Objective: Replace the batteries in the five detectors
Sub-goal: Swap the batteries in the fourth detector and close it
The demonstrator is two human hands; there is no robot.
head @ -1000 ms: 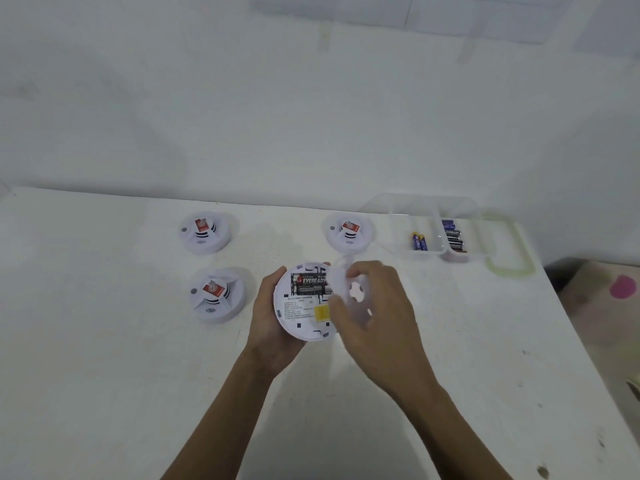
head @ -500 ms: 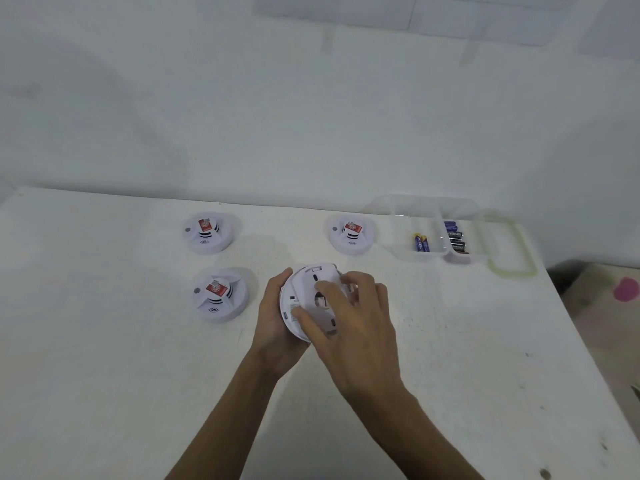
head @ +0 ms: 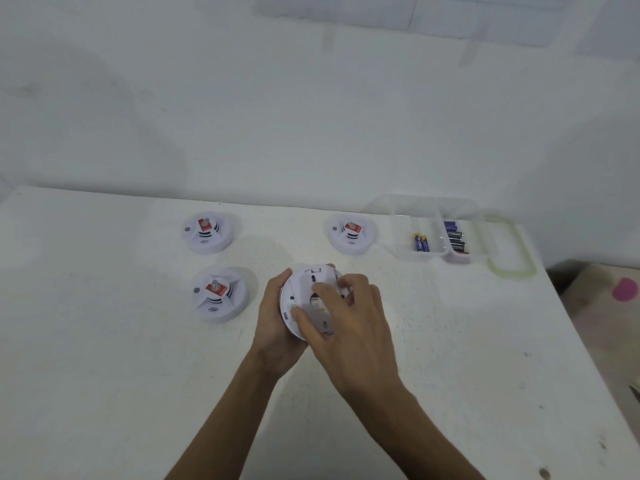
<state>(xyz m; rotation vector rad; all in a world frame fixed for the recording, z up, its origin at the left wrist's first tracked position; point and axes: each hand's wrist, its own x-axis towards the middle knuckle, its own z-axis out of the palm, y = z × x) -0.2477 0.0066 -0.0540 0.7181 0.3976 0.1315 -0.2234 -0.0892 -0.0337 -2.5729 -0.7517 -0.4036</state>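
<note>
A round white detector (head: pixel 304 285) is held upside down above the middle of the white table (head: pixel 104 375). My left hand (head: pixel 275 320) grips its left rim from below. My right hand (head: pixel 349 313) lies over its back, fingers curled on the white cover plate (head: pixel 320 315), which hides the battery. Three other detectors stand face up with red stickers: one at the back left (head: pixel 207 232), one in front of it (head: pixel 220 294), one at the back middle (head: pixel 351 233).
A clear plastic box (head: pixel 440 202) with two compartments stands at the back right; blue batteries (head: pixel 420 242) lie in its left part, dark ones (head: pixel 454 237) in its right. Its green-rimmed lid (head: pixel 512 268) lies beside it. The table's right edge drops to a patterned floor.
A second ago the detector's back was open with the black battery showing. My right hand has since brought the cover plate down over it and now presses on it.
</note>
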